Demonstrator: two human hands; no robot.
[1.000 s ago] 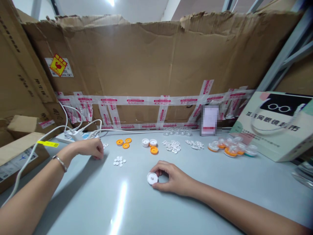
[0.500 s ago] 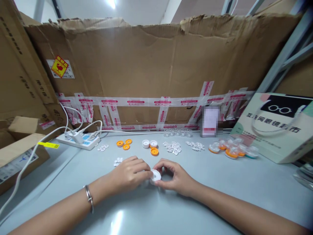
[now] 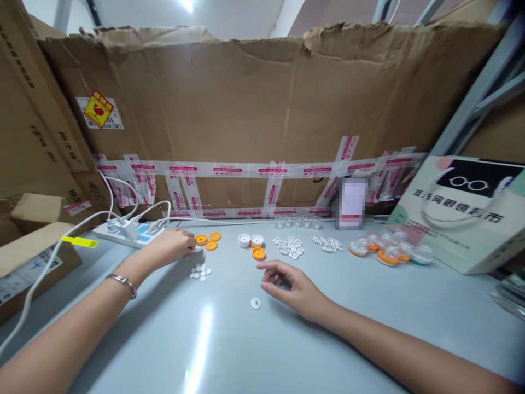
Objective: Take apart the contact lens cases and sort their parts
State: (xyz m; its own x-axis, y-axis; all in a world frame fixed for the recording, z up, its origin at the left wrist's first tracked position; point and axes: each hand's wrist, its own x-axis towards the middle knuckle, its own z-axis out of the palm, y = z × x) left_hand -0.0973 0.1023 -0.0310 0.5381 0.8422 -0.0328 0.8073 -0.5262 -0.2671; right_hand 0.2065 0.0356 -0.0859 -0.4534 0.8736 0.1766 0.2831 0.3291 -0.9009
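Observation:
My left hand is at the left back of the table, fingers closed at the edge of a flat white round piece, beside the orange rings. It covers the spot where some small white pieces lay. My right hand rests near the middle, thumb and fingers apart, holding nothing. Just left of its thumb a small white disc with a greyish centre lies flat on the table. Several tiny white discs lie in front of my left hand.
Two white round cups stand behind an orange one. Further right are white flat parts and clear-domed assemblies. A power strip, a large carton, a phone-like object and a paper bag border the table.
My hands have parted. My left hand has moved left and back from the white piece both held, and my right hand has opened. A small white disc now lies where they met.

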